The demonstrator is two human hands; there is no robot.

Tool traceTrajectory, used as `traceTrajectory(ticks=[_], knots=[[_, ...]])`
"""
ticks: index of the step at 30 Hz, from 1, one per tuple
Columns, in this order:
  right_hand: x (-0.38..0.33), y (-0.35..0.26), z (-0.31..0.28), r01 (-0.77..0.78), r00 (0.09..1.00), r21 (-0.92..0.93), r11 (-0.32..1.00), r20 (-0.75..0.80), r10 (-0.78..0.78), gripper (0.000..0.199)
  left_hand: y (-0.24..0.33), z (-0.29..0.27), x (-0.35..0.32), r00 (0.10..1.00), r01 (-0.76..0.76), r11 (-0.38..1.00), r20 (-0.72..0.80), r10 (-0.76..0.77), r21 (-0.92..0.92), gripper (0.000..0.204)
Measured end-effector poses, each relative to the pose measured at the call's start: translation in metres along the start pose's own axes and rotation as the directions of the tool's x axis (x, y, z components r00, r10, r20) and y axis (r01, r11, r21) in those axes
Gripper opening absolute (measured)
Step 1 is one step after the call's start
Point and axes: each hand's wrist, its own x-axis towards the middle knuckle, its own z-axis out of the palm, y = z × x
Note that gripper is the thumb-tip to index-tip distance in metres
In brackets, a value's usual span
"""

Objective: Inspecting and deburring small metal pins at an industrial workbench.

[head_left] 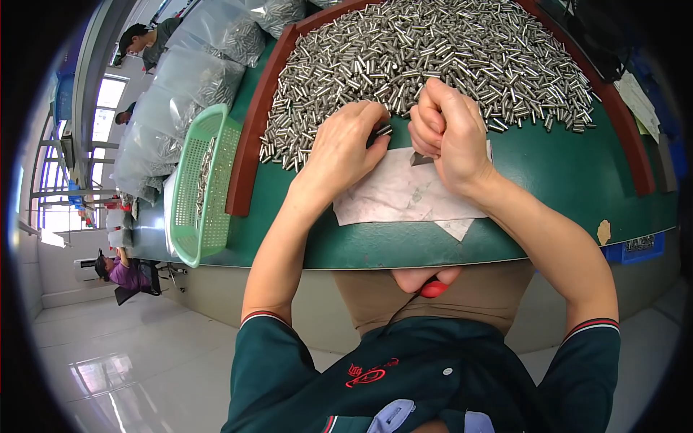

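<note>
Small shiny metal pins (pixel 433 50) lie in a large heap at the far side of the table. My left hand (pixel 345 141) is curled at the heap's near edge, with a few metal pins (pixel 383 130) between its thumb and fingers. My right hand (pixel 455 133) is closed in a fist, thumb upward, to the right of it. From under that fist sticks the flat, pointed grey end of a small tool (pixel 420 159); the rest is hidden in the palm. Beneath both hands lies a stained whitish cloth (pixel 404 191).
Red-brown rails (pixel 249 159) border the heap on the green table (pixel 548 195). A light green basket (pixel 188 242) holding some pins stands at the left. Beyond it are clear plastic bags (pixel 162 119) of pins. A blue bin (pixel 650 249) sits at the right. Other people work farther left.
</note>
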Motion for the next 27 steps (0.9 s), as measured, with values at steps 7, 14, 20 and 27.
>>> traceTrajectory(ticks=[7,14,20,27], knots=[[0.001,0.001,-0.001,-0.004,1.0,0.005,1.0,0.005,0.004,0.039,-0.001,0.004,-0.001,1.0,0.015,0.993,-0.003,-0.014,0.121,0.013],[0.002,0.0,0.0,-0.015,1.0,0.001,1.0,0.006,0.015,0.04,-0.005,0.007,0.003,0.996,-0.062,0.973,-0.052,0.076,0.223,0.007],[0.004,0.003,-0.003,-0.001,0.999,0.1,0.995,0.053,-0.004,0.04,-0.013,0.011,-0.002,0.974,-0.004,0.959,-0.219,-0.061,-0.285,0.011],[0.003,0.002,-0.004,-0.02,0.999,0.076,0.997,0.036,0.017,0.041,-0.01,0.01,-0.006,0.959,-0.008,0.819,-0.237,-0.157,-0.573,0.009]])
